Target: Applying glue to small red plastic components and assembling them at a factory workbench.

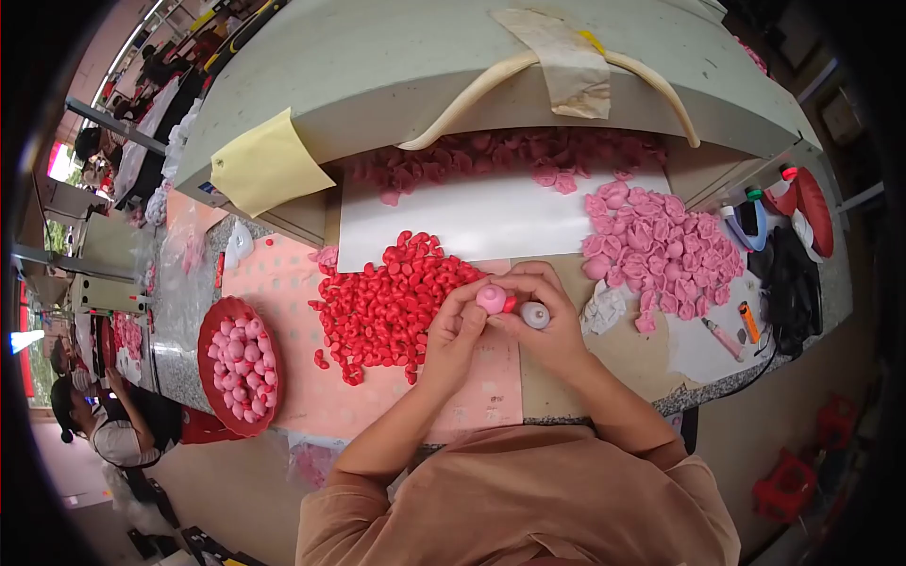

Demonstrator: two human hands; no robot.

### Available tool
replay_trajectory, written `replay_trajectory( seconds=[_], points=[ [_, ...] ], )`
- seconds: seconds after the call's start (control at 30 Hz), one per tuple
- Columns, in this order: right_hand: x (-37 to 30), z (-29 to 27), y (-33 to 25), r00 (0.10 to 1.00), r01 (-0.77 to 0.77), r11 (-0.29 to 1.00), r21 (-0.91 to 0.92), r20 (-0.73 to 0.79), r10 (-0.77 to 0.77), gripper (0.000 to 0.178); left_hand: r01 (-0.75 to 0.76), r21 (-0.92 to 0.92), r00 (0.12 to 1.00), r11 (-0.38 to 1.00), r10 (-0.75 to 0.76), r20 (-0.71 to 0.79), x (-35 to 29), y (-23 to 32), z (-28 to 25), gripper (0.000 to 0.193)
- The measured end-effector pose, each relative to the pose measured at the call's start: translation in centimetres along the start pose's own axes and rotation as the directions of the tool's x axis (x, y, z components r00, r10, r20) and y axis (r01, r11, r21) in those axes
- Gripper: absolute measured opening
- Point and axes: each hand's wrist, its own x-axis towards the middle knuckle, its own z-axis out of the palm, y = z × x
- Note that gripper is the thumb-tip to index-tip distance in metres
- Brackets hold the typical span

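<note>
Over the front of the bench my two hands meet. My left hand point(455, 332) is closed round a small round pink piece point(490, 298). My right hand point(552, 330) is closed on a small whitish bottle point(535, 315) with a pointed tip, seen end-on. Between the two hands, at the fingertips, a small red piece point(511, 304) touches or nearly touches the pink one; which fingers hold it is hard to tell. Just left of my hands lies a heap of glossy red pieces point(377, 311). Thin cupped pink petal-like pieces point(661, 245) are piled to the right.
A red basket point(209, 377) of round pink pieces stands at the left. A grey-green cabinet point(396, 80) overhangs the white sheet point(425, 222) behind. Crumpled tissue point(604, 307), an orange lighter point(748, 322), a tube point(723, 340) and a black bag point(791, 292) lie right. Another person point(123, 415) is far left.
</note>
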Motion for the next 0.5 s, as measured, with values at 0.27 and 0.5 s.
replay_trajectory(
  seconds=[0.27,0.5],
  points=[
    [-0.1,-1.0,-1.0,0.999,0.039,0.978,-0.206,0.016,-0.037,0.039,0.079,-0.152,0.990,0.985,-0.059,0.131,0.5,-0.1,0.9,0.033],
    [0.1,-0.9,-1.3,0.997,0.041,0.971,-0.235,0.071,-0.025,0.040,0.184,-0.268,0.977,0.946,-0.147,0.155,0.7,-0.3,0.1,0.025]
  ],
)
